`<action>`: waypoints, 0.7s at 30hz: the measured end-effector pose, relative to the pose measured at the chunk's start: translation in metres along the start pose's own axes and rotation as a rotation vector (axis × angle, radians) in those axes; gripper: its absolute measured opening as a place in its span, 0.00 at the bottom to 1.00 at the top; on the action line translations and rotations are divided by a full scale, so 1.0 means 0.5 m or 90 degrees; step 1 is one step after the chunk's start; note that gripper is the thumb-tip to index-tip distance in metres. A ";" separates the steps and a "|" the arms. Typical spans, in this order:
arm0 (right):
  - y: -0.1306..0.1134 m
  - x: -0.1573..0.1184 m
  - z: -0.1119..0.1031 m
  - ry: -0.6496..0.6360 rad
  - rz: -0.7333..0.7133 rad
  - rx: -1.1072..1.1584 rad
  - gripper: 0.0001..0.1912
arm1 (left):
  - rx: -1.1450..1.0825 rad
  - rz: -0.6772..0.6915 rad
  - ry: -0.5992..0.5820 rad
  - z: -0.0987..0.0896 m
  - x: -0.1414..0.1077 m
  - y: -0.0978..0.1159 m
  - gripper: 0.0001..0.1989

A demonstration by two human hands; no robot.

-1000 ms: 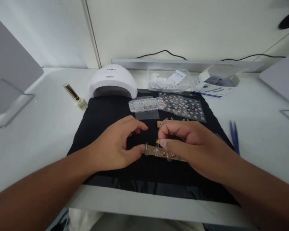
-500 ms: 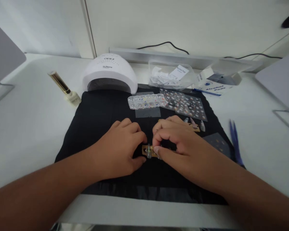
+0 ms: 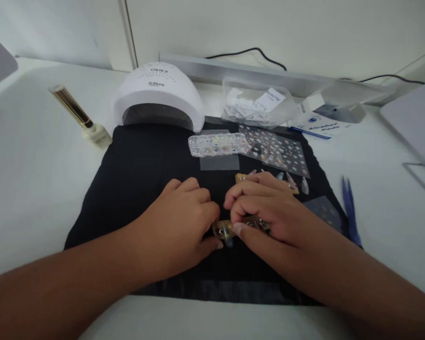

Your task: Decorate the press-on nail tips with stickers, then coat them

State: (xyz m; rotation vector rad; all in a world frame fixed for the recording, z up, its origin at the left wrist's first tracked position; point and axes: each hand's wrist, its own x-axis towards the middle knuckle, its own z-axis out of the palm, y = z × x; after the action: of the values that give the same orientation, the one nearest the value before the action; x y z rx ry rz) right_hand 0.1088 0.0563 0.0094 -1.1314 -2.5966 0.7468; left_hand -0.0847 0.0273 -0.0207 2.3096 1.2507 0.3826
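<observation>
Two hands (image 3: 182, 226) (image 3: 274, 212) at tan strip (image 3: 222, 225), well inside black cloth's (image 3: 134, 179) edges

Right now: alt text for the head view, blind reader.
A person's left hand and right hand are close together at a tan strip bearing a nail-shaped tip, over a black mat. Beyond sit a white lamp, a gem case and patterned sheets; blue tweezers lie to the right.
</observation>
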 end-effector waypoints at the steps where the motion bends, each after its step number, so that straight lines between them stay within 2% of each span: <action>1: 0.000 -0.004 -0.001 0.001 -0.005 0.002 0.12 | 0.003 -0.001 -0.001 0.001 -0.001 0.003 0.09; 12: -0.013 -0.013 -0.005 -0.041 -0.044 -0.023 0.16 | 0.018 0.005 -0.015 0.011 -0.002 0.011 0.09; 21: -0.006 -0.009 0.002 -0.020 -0.078 -0.076 0.16 | 0.025 0.013 -0.006 0.012 -0.004 0.009 0.09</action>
State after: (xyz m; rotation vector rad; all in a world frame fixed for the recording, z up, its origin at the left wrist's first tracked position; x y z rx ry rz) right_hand 0.1093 0.0508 0.0101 -0.9875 -2.7392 0.5960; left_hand -0.0799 0.0219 -0.0233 2.3558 1.2420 0.3575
